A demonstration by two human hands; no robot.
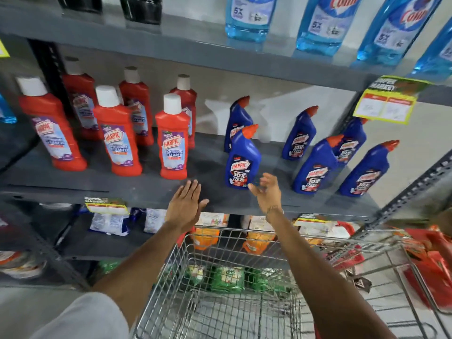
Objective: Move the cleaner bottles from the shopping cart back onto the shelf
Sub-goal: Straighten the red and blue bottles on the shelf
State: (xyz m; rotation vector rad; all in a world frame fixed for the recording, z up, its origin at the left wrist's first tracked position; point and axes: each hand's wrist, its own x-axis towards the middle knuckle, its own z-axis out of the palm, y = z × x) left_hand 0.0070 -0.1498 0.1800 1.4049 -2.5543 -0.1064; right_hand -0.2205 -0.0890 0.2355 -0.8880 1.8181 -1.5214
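A grey metal shelf [151,192] runs across a shop aisle, its flat deck dull and slightly scuffed, with a perforated steel upright rising at the right and a pale wall behind. On the left half of the deck stand six red bottles [172,140] with white caps and pale labels, set in two loose rows; on the right half stand six blue bottles [242,160] with angled necks and red-orange caps, all upright, the front ones near the shelf edge. The shelf above carries clear blue liquid bottles [325,23] and two dark containers, and a yellow price tag [389,104] hangs from its edge at the right. Below, soft packets in white, orange and green sit on lower shelves. A wire shopping cart [220,302] of shiny metal grid stands against the shelving beneath the person's arms; its basket shows no bottle inside. Both bare arms reach forward over the cart. The left hand [184,206] is flat, fingers straight and together, palm turned inward, at the shelf's front edge and grasping nothing. The right hand [265,192] is loosely spread and slightly blurred, fingers curled a little, just beside the base of the nearest blue bottle but apart from it, empty.
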